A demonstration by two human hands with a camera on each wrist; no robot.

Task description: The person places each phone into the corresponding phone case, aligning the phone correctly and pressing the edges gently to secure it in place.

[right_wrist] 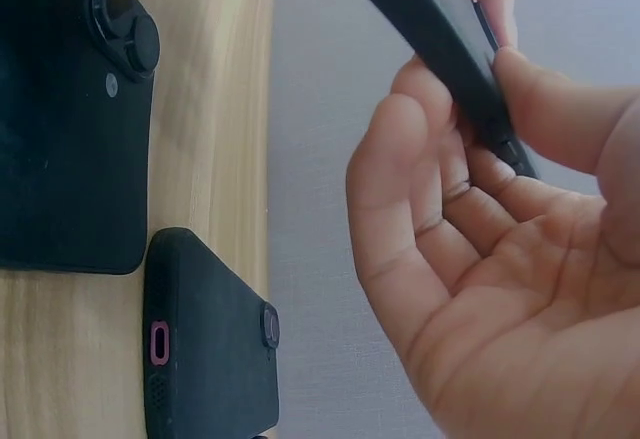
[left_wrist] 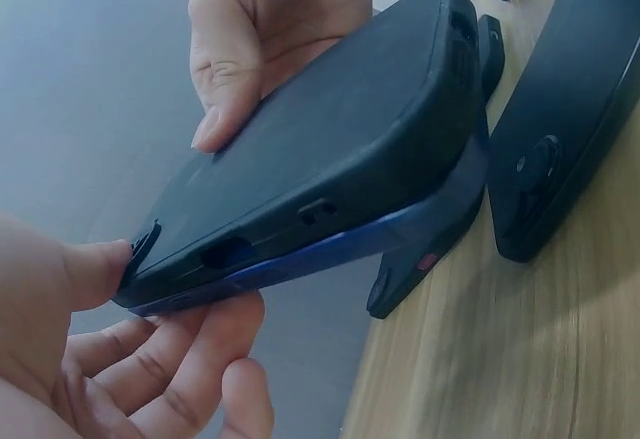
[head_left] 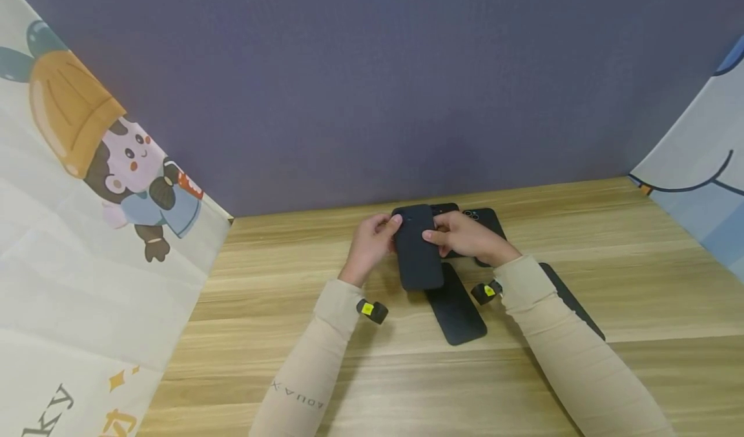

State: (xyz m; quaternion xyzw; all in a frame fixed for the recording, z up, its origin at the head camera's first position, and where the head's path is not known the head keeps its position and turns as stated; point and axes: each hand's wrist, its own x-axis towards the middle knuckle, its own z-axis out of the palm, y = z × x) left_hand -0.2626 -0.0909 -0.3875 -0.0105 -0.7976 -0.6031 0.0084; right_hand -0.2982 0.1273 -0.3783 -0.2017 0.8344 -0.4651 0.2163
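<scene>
Above the wooden table (head_left: 581, 372), both hands hold a blue phone in a black case (head_left: 415, 246). My left hand (head_left: 388, 230) grips its left edge; in the left wrist view the thumb (left_wrist: 90, 269) presses a corner of the phone in its case (left_wrist: 330, 159), with fingers curled beneath. My right hand (head_left: 438, 240) pinches the right edge. In the right wrist view, thumb and fingers (right_wrist: 450, 189) clamp the phone's thin edge (right_wrist: 430, 29). The phone's blue side (left_wrist: 400, 234) shows below the case's rim.
Several other black cases lie on the table: one (head_left: 456, 304) just below the held phone, one (head_left: 487, 221) behind the right hand, one (head_left: 572, 301) under the right forearm. A purple wall stands behind, with printed cloth panels (head_left: 87, 230) at both sides.
</scene>
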